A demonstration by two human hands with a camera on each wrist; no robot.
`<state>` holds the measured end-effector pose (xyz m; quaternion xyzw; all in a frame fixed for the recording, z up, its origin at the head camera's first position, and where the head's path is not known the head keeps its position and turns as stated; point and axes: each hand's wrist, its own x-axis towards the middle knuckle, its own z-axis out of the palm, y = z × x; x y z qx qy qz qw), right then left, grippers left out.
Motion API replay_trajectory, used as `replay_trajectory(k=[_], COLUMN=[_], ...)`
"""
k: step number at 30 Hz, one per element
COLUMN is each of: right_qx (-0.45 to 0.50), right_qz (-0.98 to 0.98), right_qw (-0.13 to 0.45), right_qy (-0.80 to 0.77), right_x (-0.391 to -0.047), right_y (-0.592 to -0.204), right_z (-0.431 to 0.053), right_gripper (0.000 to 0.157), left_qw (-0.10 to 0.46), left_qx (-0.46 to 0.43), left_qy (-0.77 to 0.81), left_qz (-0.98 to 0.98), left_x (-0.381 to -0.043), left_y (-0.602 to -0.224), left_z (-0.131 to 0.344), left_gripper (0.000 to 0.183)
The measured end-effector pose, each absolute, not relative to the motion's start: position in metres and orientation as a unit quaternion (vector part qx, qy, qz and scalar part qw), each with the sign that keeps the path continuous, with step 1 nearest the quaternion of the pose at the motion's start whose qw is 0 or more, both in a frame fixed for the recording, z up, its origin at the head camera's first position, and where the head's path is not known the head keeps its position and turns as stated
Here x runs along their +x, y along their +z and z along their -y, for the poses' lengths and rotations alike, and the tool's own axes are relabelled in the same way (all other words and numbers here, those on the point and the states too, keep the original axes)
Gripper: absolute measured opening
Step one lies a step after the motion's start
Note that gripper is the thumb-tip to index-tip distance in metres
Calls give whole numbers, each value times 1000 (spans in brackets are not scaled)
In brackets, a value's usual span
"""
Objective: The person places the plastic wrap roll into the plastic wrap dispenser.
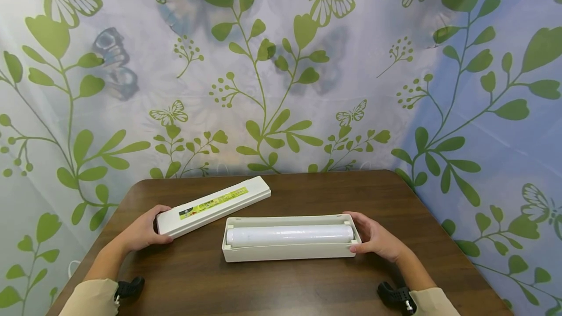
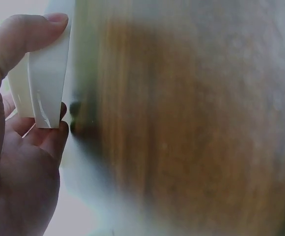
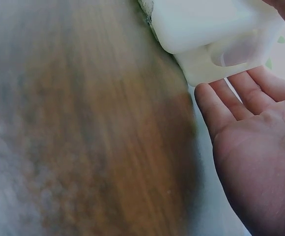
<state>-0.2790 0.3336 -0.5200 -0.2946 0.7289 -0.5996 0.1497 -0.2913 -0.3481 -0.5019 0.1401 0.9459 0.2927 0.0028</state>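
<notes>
My left hand [image 1: 142,230] grips the near left end of a long white lid [image 1: 215,205] with a yellow-green label; the lid lies slanted on the table, its far end pointing right. In the left wrist view, thumb and fingers clasp the narrow end of the lid [image 2: 49,83]. An uncovered white cling film box [image 1: 285,252] sits at the middle, with a shiny white roll [image 1: 290,234] lying inside. My right hand [image 1: 375,238] holds the box's right end, thumb at the front corner and fingers behind. The right wrist view shows fingers touching the box end [image 3: 206,64].
A dark brown wooden table [image 1: 272,286] lies under everything, with rounded far corners. Close behind it hangs a pale curtain [image 1: 246,87] with green leaves and butterflies. Black bands [image 1: 129,287] are worn on both wrists, below beige sleeves [image 1: 94,299].
</notes>
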Motion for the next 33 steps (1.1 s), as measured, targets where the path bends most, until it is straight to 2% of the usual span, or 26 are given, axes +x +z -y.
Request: replay_trajectory(k=[7,19,33], right_qx=[-294,-297,-298], right_qz=[-725,-723,-722], right_qw=[151,151,154], right_qy=[-604,-605,-605], right_x=[-278,-279,-278], right_y=[-522,-522,-520], right_z=[-335,-334,-333], right_gripper=[86,86,86], left_qw=[-5,-56,-77], left_qx=[141,136,139], left_qy=[304,329,348], left_qz=[-942,-933,-924], left_x=[-292,-286,-282], left_y=[-501,-493,-495], left_z=[346,337,335], left_gripper=[82,81,79])
